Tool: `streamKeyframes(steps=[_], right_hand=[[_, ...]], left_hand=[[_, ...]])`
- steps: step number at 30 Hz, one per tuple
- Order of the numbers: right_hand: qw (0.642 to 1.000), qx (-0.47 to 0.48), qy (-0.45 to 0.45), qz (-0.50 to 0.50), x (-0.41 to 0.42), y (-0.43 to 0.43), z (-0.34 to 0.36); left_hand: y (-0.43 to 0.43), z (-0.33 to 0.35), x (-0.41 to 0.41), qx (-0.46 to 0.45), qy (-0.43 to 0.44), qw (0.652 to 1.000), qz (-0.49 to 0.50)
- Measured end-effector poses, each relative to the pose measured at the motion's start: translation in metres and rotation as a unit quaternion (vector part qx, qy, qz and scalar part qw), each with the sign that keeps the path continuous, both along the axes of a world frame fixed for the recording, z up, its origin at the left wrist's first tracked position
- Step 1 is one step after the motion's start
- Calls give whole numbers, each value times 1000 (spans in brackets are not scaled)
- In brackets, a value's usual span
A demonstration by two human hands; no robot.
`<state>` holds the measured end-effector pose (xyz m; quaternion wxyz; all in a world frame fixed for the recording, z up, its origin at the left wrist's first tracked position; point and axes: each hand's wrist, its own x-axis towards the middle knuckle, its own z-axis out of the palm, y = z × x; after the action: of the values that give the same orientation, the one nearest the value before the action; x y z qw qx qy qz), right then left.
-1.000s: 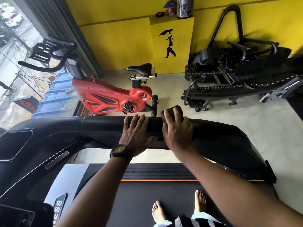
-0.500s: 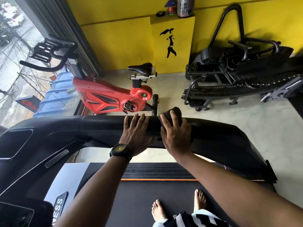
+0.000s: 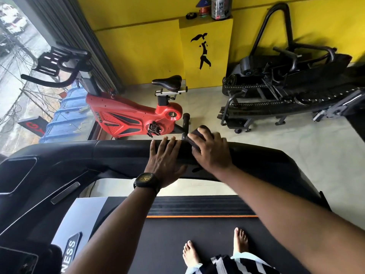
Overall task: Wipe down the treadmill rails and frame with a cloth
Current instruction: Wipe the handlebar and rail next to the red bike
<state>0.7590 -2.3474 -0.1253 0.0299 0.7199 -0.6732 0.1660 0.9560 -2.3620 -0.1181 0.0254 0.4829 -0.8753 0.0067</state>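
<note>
Right hand (image 3: pixel 212 153), grip around cloth (image 3: pixel 198 133), farther over rail (image 3: pixel 122 153) than before; left hand (image 3: pixel 165 163) flat, unchanged.

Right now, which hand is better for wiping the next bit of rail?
The right hand: it holds the dark cloth on the treadmill rail. The left hand lies flat on the rail beside it, with no cloth.
</note>
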Motion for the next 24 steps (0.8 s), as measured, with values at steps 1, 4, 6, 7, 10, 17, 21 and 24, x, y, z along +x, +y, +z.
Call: streamKeyframes(steps=[1,4,6,7,10,17,21,24], right_hand=[[1000,23,3,10,-10,-12,4],[996,38,-33,-74,-18,-13,2],[990,-5,-25,-142,2,16,-6],[988,-26,-26,-148,14,32,-11],[995,-55,-30,-77,17,33,-17],[992,23,-38,-117,-29,-3,-2],[990,-50,-33,-130,6,44,-20],[999,-38,-6,-21,-7,12,-10]], left_hand=[[0,1,0,-1,-1,1000,-1],[0,-1,-2,-6,-5,1000,1],[0,-3,-3,-8,-8,1000,2],[-1,-4,-3,-9,-8,1000,1],[-1,-6,-3,-12,-10,1000,-2],[0,-3,-7,-6,-7,1000,-5],[0,-5,-9,-7,-8,1000,-3],[0,-4,-10,-5,-9,1000,-6]])
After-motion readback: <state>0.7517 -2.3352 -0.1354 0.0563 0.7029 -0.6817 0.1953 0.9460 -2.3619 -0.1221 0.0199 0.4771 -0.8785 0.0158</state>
